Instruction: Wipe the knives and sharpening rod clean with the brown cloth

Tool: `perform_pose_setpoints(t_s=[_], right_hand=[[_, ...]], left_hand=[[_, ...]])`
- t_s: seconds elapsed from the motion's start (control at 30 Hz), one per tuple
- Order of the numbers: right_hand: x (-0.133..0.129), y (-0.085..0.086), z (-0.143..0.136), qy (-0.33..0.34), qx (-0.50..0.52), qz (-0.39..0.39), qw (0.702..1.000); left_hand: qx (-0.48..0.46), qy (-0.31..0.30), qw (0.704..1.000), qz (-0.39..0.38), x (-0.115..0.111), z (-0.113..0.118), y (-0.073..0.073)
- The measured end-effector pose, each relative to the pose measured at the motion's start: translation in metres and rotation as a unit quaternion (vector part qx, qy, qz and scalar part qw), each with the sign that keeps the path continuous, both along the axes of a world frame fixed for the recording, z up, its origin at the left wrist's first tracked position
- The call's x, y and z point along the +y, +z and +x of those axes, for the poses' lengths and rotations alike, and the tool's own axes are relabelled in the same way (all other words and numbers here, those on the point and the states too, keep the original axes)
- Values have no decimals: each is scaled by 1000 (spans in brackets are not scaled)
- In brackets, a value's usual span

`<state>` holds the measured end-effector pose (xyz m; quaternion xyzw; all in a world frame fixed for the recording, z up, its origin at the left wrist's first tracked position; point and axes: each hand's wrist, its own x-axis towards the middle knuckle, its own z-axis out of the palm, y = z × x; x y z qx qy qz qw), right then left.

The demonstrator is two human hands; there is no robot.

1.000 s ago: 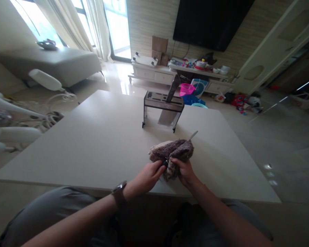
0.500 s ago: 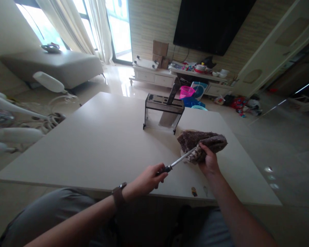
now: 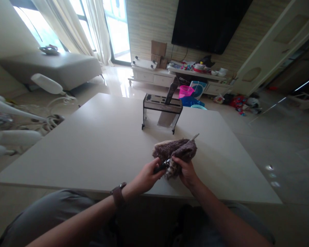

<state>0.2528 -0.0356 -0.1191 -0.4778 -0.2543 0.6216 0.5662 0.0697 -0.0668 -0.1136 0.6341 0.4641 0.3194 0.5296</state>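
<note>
My left hand (image 3: 147,175) is wrapped round the black handle of a metal rod tool (image 3: 195,137), likely a sharpening steel. A brown, fluffy cloth (image 3: 170,147) is bunched round the rod's shaft, and only its tip sticks out at the upper right. My right hand (image 3: 187,172) grips the cloth, thumb on top, close to the handle. Behind the cloth, a knife block (image 3: 162,104) with clear sides stands upright on the white table (image 3: 105,144). One black-handled knife (image 3: 171,92) is in its slots, with the wide blade showing inside.
Beyond the table are a low white cabinet (image 3: 163,79) bearing boxes and dishes, a pink basket (image 3: 185,91) and blue containers (image 3: 192,101). White lamp arms (image 3: 18,136) hang at the left. A grey bench (image 3: 54,67) stands by the window.
The cloth and my right hand have moved left and down along the rod to the handle. The rod's tip now shows beyond the cloth. My left hand has hardly moved.
</note>
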Motion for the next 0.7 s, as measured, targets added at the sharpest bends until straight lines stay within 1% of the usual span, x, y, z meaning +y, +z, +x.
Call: perform_pose_setpoints(t_s=[0.07, 0.17, 0.27, 0.37, 0.47, 0.57, 0.7], right_hand=[[-6, -3, -4, 11, -9, -3, 1000], [-5, -6, -3, 12, -12, -13, 1000], [2, -5, 0, -1, -7, -21, 1000], [15, 0, 7, -23, 0, -17, 1000], [31, 8, 23, -67, 12, -13, 998], [45, 17, 46, -126, 26, 4, 992], [51, 22, 68, -155, 43, 4, 987]], left_hand=[[4, 8, 1000, 20, -1, 1, -1], [16, 9, 999, 37, -2, 1, -2], [21, 8, 999, 32, -1, 0, 0], [34, 8, 999, 30, 0, -2, 2], [57, 6, 998, 28, 0, -2, 4], [71, -4, 997, 26, -2, -2, 8], [81, -15, 996, 27, -5, -3, 13]])
